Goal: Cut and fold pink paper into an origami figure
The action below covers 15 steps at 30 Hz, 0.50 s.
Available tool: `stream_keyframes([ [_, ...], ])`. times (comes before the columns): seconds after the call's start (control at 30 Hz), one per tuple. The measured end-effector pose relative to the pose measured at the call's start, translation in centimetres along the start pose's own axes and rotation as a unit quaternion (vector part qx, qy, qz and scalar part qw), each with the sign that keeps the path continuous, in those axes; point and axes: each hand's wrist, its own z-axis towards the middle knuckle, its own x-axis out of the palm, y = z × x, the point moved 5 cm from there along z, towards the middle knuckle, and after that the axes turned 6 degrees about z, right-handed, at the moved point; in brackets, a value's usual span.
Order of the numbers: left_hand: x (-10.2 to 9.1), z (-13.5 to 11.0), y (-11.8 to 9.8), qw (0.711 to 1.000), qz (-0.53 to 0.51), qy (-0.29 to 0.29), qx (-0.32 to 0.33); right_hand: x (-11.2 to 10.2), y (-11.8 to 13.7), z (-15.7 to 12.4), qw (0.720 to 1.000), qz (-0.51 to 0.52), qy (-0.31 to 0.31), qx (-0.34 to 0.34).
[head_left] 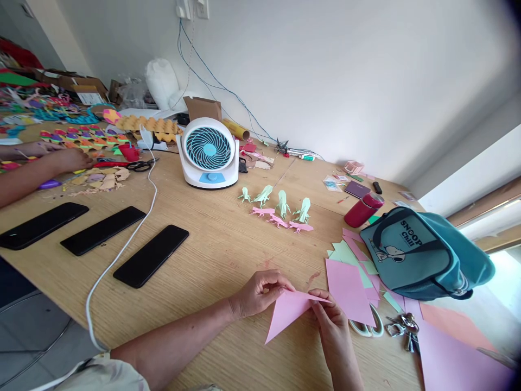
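Note:
Between my two hands is a pink sheet of paper (290, 314), folded into a triangle with one point hanging down to the left. My left hand (262, 292) pinches its upper left corner between thumb and fingers. On the other side, my right hand (329, 310) grips the right corner, thumb towards me. Beyond them on the table stand several folded paper figures, green ones (282, 203) behind and pink ones (278, 220) in front. Loose pink paper (350, 288) lies just right of my right hand, partly over white-handled scissors (368, 323).
A small white fan (209, 155) stands at the back. Several black phones (151, 255) and a white cable (118, 260) lie to the left. A teal bag (427, 250), red bottle (363, 209) and keys (408, 327) are at the right. Another person's hands (69, 161) work at far left.

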Motion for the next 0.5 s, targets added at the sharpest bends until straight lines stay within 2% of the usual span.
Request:
stream_keyframes([
  [0.1,-0.2,0.1,-0.3,1.000,0.002,-0.011,0.017,-0.1,0.2,0.1,1.000,-0.011,0.001,-0.016],
  [0.2,-0.3,0.2,-0.4,0.999,-0.048,-0.010,0.011,0.0,0.6,0.1,0.999,-0.028,0.006,-0.039],
  [0.33,0.1,0.2,0.2,0.982,-0.171,0.054,-0.067,0.6,1.3,-0.4,0.996,-0.054,0.034,-0.069],
  [0.5,1.0,-0.2,0.8,0.965,-0.184,0.133,-0.128,2.0,2.4,-1.5,0.986,-0.090,0.088,-0.107],
])
